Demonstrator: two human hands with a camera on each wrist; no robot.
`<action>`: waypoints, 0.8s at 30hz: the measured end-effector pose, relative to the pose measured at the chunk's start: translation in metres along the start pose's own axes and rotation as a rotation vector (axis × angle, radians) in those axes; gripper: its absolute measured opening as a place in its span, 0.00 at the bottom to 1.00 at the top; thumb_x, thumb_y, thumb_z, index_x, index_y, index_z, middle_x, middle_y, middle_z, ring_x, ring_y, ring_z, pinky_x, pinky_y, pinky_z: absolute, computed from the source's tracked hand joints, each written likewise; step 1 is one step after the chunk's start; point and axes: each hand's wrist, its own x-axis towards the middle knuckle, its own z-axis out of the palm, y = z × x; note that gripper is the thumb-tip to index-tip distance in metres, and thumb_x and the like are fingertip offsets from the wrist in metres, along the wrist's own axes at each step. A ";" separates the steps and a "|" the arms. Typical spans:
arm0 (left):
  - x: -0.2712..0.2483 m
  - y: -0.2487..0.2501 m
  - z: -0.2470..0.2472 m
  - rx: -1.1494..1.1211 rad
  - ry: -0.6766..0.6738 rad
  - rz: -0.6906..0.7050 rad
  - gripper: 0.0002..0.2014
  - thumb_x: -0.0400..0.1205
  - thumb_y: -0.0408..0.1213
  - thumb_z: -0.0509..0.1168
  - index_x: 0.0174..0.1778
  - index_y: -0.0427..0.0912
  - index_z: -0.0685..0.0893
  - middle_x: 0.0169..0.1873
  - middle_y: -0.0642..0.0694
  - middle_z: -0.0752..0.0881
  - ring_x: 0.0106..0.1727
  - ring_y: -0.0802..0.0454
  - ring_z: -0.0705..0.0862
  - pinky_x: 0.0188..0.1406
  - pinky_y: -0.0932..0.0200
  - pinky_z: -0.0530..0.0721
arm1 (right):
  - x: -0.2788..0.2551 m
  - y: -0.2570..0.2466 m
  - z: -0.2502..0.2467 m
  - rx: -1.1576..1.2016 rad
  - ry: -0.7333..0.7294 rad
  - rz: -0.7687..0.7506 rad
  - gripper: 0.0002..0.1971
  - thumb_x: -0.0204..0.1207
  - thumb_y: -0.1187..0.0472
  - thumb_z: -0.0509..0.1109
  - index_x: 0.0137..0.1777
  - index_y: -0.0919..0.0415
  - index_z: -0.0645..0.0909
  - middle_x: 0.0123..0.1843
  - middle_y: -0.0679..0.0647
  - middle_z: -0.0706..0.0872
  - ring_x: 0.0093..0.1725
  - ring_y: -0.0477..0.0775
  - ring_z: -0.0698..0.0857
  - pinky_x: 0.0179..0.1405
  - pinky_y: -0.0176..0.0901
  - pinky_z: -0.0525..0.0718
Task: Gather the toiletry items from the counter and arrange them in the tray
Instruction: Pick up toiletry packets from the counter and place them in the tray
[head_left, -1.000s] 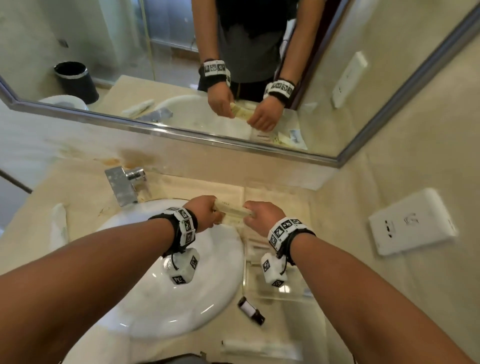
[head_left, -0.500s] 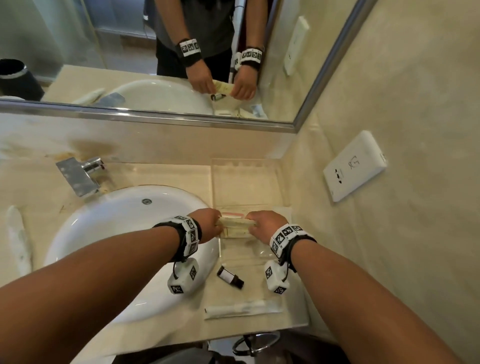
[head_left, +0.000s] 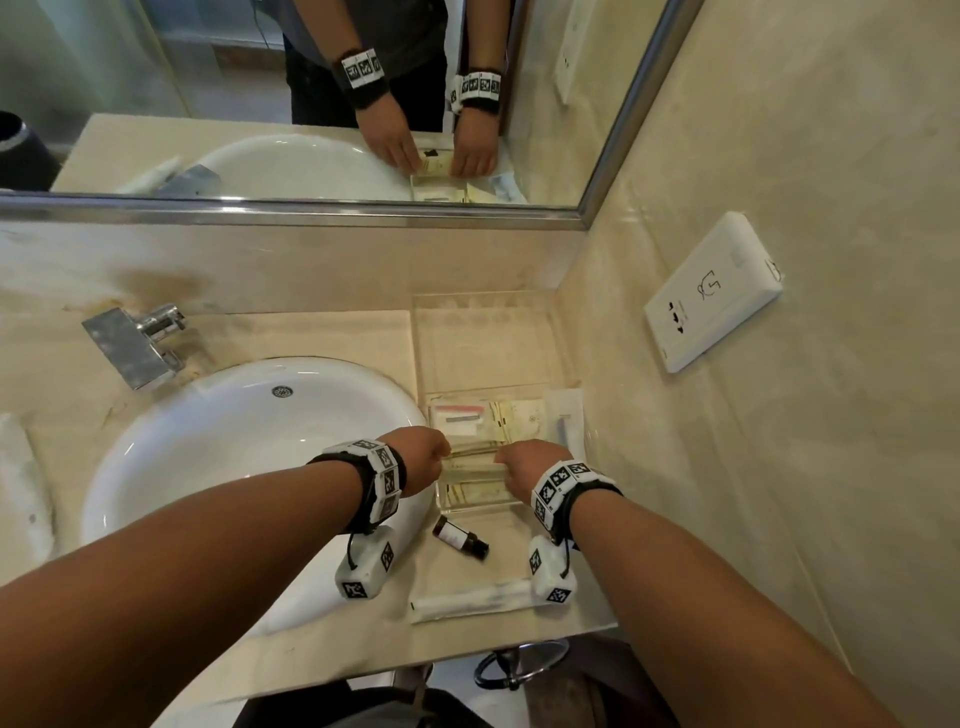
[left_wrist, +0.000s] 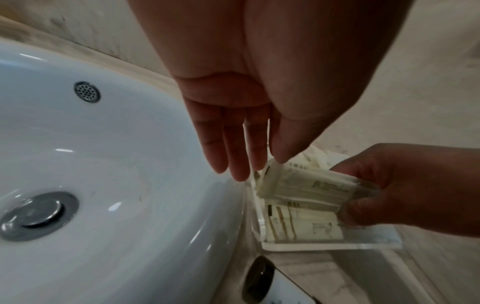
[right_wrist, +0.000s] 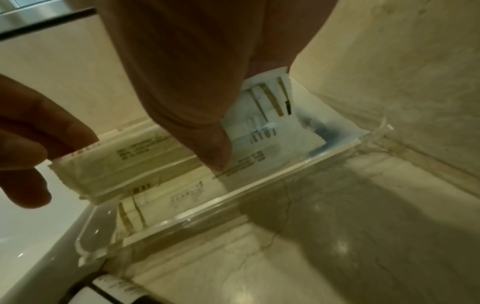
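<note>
My two hands hold a stack of cream sachets (head_left: 475, 457) by its ends, low over the near part of a clear tray (head_left: 467, 512) right of the sink. The left hand (head_left: 421, 460) pinches the left end (left_wrist: 270, 170) between thumb and fingertips. Round the right end (right_wrist: 182, 152) curl the fingers of the right hand (head_left: 524, 467). More flat sachets (head_left: 488, 421) lie in the tray (left_wrist: 324, 245) under and behind the stack (right_wrist: 116, 164). A small dark bottle (head_left: 460, 538) lies on the counter just before the tray, and a long white packet (head_left: 472, 603) lies nearer the front edge.
The white sink (head_left: 234, 441) with a chrome faucet (head_left: 140, 343) fills the left. A second clear tray (head_left: 483, 338) stands in the back corner. The right wall carries a white socket plate (head_left: 711, 291). A towel ring (head_left: 519, 662) hangs below the counter edge.
Both hands carried the sachet stack down and toward me, from above the counter's back into the near tray. The camera tilted down, so the counter's front edge shows.
</note>
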 end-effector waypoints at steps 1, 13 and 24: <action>0.001 0.000 0.001 -0.004 -0.007 0.004 0.18 0.84 0.37 0.59 0.69 0.48 0.81 0.68 0.48 0.83 0.68 0.48 0.81 0.70 0.52 0.78 | 0.001 0.000 0.001 -0.005 -0.003 0.000 0.22 0.82 0.62 0.65 0.75 0.47 0.80 0.68 0.52 0.87 0.64 0.58 0.86 0.59 0.46 0.82; 0.011 0.000 0.002 -0.007 -0.060 0.014 0.18 0.83 0.36 0.61 0.68 0.48 0.82 0.67 0.49 0.84 0.67 0.49 0.81 0.69 0.52 0.79 | 0.005 -0.004 0.002 0.079 0.074 0.020 0.15 0.79 0.62 0.66 0.64 0.47 0.78 0.54 0.50 0.85 0.50 0.58 0.86 0.46 0.46 0.84; 0.018 0.008 0.009 -0.002 -0.096 -0.001 0.19 0.83 0.35 0.57 0.67 0.56 0.82 0.65 0.50 0.84 0.63 0.50 0.83 0.62 0.57 0.81 | -0.003 0.000 -0.005 0.132 0.049 0.063 0.15 0.80 0.62 0.60 0.59 0.46 0.84 0.57 0.47 0.88 0.56 0.54 0.86 0.51 0.42 0.80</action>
